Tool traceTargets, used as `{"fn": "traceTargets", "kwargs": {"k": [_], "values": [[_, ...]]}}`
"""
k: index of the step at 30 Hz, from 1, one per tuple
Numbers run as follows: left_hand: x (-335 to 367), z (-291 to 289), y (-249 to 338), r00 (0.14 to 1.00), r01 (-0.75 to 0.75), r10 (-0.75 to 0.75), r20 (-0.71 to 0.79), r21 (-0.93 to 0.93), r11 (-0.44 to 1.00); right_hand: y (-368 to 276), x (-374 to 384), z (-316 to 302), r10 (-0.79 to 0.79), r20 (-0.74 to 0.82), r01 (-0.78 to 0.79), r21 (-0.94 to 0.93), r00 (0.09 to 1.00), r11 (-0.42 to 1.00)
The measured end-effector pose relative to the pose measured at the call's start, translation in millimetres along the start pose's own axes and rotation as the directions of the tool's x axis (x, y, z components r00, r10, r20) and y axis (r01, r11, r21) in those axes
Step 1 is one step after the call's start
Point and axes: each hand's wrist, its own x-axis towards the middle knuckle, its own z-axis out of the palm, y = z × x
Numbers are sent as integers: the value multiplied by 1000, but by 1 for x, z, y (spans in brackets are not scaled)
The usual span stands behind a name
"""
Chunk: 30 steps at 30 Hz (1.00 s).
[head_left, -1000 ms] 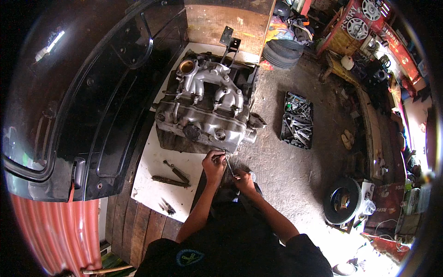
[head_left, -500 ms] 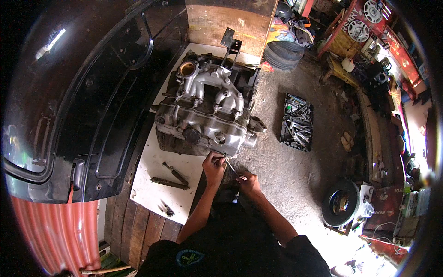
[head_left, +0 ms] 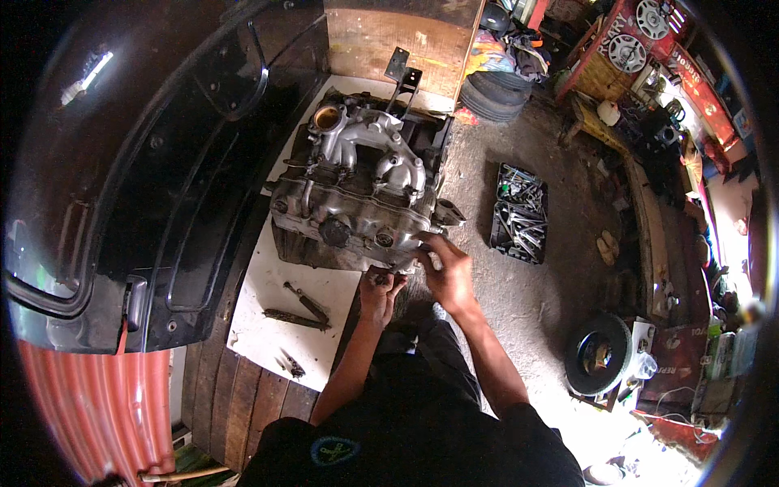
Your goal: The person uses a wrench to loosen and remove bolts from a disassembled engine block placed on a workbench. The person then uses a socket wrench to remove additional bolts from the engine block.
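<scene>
The engine (head_left: pixel 324 207) sits on the white surface (head_left: pixel 264 345), its silver pipes (head_left: pixel 377 154) toward the far side and a dark round cap (head_left: pixel 334 232) on its near cover. The left hand (head_left: pixel 378 299) is at the engine's near edge, its fingers curled; whether they grasp anything cannot be told. The right hand (head_left: pixel 451 276) is raised at the engine's near right corner, its fingers bent and drawn close together; what, if anything, is between them is too small to tell.

Left of the left hand, two long, narrow tools (head_left: pixel 296 319) lie at an angle to each other on the surface, with a few small dark parts (head_left: pixel 292 367) nearer the person. To the right, on the floor (head_left: pixel 519 312), an open black toolbox (head_left: pixel 496 231) holds many metal tools (head_left: pixel 523 219).
</scene>
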Motion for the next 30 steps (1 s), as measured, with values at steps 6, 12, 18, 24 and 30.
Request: {"fn": "traceTargets", "kwargs": {"k": [6,12,18,24,30], "values": [[-5,-10,0,1000,13,-12,10,-100,995,-26,-5,27,-101,135,89,94,986,992],[-16,-18,6,998,-63,62,27,29,998,7,-68,-9,235,-18,-229,167,972,959],[-10,-7,12,985,-171,171,31,346,923,70,-126,-18,386,21,-387,17,922,922],[-4,-2,4,946,-301,318,58,516,802,120,-156,28,375,165,-386,42,912,921],[-5,9,21,919,-334,386,83,684,648,132,-161,61,376,234,-402,75,897,913]]}}
